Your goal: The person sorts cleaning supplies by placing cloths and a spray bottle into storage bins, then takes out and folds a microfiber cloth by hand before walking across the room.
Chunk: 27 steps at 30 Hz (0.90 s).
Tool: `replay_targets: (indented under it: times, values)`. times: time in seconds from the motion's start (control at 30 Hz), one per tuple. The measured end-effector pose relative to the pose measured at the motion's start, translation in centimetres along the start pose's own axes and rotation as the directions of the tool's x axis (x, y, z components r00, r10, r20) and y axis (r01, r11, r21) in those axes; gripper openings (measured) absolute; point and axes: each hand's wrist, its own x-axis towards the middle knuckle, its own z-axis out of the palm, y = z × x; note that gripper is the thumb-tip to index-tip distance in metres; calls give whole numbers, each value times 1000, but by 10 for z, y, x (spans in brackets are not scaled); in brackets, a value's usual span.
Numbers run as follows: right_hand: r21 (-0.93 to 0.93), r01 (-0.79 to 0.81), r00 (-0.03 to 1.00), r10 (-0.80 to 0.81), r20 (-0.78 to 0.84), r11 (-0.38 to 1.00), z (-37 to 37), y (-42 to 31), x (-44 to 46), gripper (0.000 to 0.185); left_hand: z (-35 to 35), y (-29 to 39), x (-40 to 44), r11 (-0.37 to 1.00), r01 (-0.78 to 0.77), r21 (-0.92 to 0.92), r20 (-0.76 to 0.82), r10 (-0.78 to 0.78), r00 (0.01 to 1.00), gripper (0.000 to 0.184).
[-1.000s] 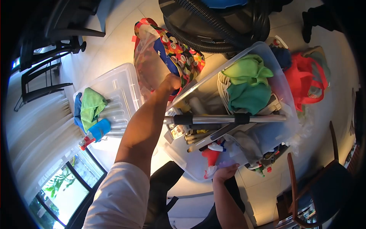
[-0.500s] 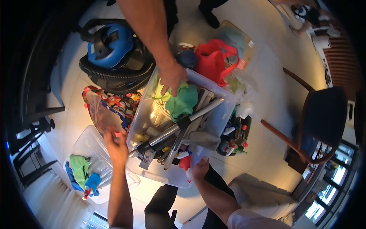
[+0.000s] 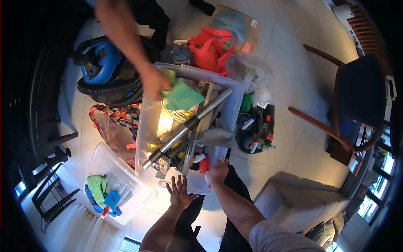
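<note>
We look down on a translucent plastic bin (image 3: 232, 109), taking the top of the view as 12 o'clock. It lies at 12 o'clock from our left hand (image 3: 179, 194) and at 11 o'clock from our right hand (image 3: 219, 171). The left hand is bare and spread, its separate fingertips overlapping the bin's near edge in our view. The right hand is at the bin's 5 o'clock corner, beside a red spray bottle (image 3: 204, 166); its fingers are partly hidden, so we cannot tell whether they pinch the rim or merely rest there.

The bin's long axis runs from between 12 and 1 o'clock to between 6 and 7. Across it we note a smooth, cylindrical metal pole (image 3: 187, 128) with black collars, pointing from between 1 and 2 o'clock to between 7 and 8. The bin is a smooth-walled rectangular box with rounded corners. Near its 11 o'clock corner, a co-worker's hand (image 3: 156, 86) grasps a soft, folded green cloth (image 3: 183, 96).

Around the bin we find a ribbed clear lid (image 3: 138, 193) at 8 o'clock, a patterned bag (image 3: 121, 130) at 9, a blue-and-black vacuum cleaner (image 3: 103, 61) at 10, and a red bag (image 3: 210, 52) with looped handles just past 12.
</note>
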Motion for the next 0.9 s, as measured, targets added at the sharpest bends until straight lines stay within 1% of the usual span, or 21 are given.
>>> replay_targets:
  times: [0.2, 0.27, 0.33, 0.4, 0.47, 0.6, 0.67, 0.73, 0.8, 0.9]
  values:
    - [13, 16, 1000, -17, 16, 1000, -6, -3, -1, 47, 5, -5, -1, 996, -51, 67, 13, 51, 999, 104]
    - [9, -9, 1000, 8, 29, 1000, -5, -3, -1, 46, 11, -7, -2, 994, -82, 75, -57, 86, 995, 98]
    - [5, -30, 999, 30, 27, 1000, -5, -2, 1, 44, 11, -8, -1, 993, -86, 82, -50, 90, 995, 95]
    - [-55, -61, 997, 63, 43, 997, -5, -2, 2, 43, 10, -7, -2, 992, -90, 87, -44, 94, 995, 93]
    - [-60, -75, 996, 78, 45, 995, -4, -2, 2, 42, 7, -6, -2, 994, -70, 89, 12, 69, 998, 90]
    - [-70, -111, 991, 116, 72, 991, -5, -3, 2, 41, 5, -5, 1, 994, -63, 93, 65, 57, 996, 89]
    - [-47, -127, 988, 130, 77, 991, -6, -4, 2, 41, 3, -4, 1, 996, -50, 68, 101, 43, 994, 87]
    - [-32, -153, 985, 155, 79, 988, -6, -2, 1, 41, 3, -4, 1, 996, -54, 75, 102, 46, 994, 87]
    - [-76, -146, 982, 153, 111, 986, -5, 0, 4, 41, 4, -3, 1, 994, -68, 80, 110, 59, 992, 86]
    - [-63, -164, 979, 170, 116, 985, -9, -1, 4, 40, 5, -3, 3, 996, -46, 79, 118, 36, 992, 85]
